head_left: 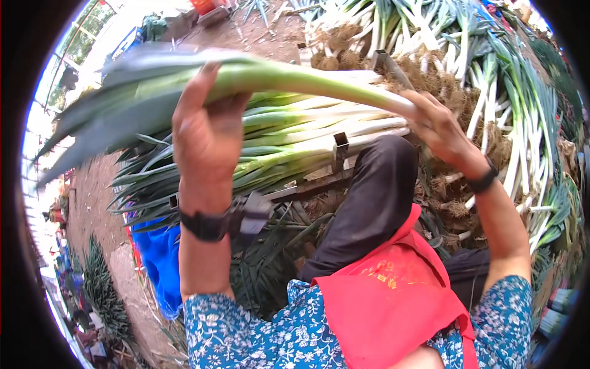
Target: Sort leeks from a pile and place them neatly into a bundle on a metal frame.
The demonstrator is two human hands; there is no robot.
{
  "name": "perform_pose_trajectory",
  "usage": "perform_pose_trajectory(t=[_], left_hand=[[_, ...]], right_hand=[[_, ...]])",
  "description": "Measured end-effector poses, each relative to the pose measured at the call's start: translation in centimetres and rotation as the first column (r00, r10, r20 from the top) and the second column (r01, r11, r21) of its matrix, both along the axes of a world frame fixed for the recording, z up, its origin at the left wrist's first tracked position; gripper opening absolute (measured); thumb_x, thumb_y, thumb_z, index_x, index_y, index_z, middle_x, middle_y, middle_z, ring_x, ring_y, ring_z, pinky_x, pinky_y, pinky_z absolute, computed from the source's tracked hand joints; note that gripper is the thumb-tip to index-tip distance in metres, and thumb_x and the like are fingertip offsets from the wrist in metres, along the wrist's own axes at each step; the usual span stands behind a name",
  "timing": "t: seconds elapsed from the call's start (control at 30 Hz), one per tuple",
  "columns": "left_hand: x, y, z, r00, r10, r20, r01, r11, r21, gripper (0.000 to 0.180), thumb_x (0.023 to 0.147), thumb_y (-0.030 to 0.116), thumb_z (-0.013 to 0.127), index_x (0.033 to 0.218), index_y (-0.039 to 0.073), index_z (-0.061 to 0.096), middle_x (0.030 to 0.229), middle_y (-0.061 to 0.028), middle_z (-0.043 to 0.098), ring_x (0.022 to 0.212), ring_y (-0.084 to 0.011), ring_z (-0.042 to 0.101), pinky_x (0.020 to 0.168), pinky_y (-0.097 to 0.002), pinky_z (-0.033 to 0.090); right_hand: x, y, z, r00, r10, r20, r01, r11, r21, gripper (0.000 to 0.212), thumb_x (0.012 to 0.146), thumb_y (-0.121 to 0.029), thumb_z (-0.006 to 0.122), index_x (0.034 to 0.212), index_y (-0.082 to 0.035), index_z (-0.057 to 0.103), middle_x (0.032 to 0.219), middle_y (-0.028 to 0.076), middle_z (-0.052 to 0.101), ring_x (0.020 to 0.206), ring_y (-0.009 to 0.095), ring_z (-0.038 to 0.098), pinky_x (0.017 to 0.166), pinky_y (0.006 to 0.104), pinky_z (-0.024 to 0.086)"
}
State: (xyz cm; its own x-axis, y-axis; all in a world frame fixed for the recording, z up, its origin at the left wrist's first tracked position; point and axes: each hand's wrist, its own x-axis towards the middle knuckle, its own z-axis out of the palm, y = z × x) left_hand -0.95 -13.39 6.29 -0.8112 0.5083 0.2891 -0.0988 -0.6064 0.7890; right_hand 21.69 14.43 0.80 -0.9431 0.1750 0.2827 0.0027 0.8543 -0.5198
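A long leek (301, 77) is held aloft across my front, its white end to the right and its blurred green leaves to the left. My left hand (212, 126) is closed round its green part, thumb on the near side. My right hand (439, 126) grips the white end; its fingertips are partly hidden. Below the raised leek, several trimmed leeks (307, 132) lie side by side on a metal rack (313, 184), white ends to the right. The rack's short upright (340, 152) stands in front of them.
Untrimmed leeks (522, 123) with earthy roots (452, 92) are heaped at the far side and right. Blue plastic sheeting (158, 264) hangs left of my lap. Another pile of green leaves (101, 289) lies at the lower left. A red container (203, 6) stands at the far edge.
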Motion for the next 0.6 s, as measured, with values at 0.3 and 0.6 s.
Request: perform_pose_trajectory(t=[0.3, 0.6], left_hand=[[7.5, -8.5, -8.7, 0.962, -0.060, -0.266, -0.235, 0.313, -0.920, 0.031, 0.086, 0.006, 0.069, 0.116, -0.001, 0.063, 0.107, -0.0160, 0.067, 0.098, -0.0283, 0.068, 0.082, -0.0388, 0.056], [0.9, -4.9, -9.7, 0.110, -0.754, -0.647, -0.879, 0.231, -0.418, 0.070, 0.071, 0.030, 0.078, 0.130, 0.002, 0.053, 0.107, -0.0137, 0.060, 0.099, -0.0281, 0.057, 0.086, -0.0401, 0.045]], right_hand=[[-5.9, 4.4, -15.9, 0.991, 0.080, 0.107, -0.057, 0.978, -0.198, 0.044, 0.080, -0.002, 0.067, 0.123, -0.005, 0.063, 0.117, 0.015, 0.063, 0.108, 0.030, 0.060, 0.090, 0.0371, 0.049], [-3.4, 3.1, -19.0, 0.995, 0.045, 0.085, -0.046, 0.999, 0.019, 0.047, 0.081, -0.022, 0.067, 0.126, -0.013, 0.059, 0.130, 0.010, 0.057, 0.126, 0.030, 0.048, 0.106, 0.0436, 0.033]])
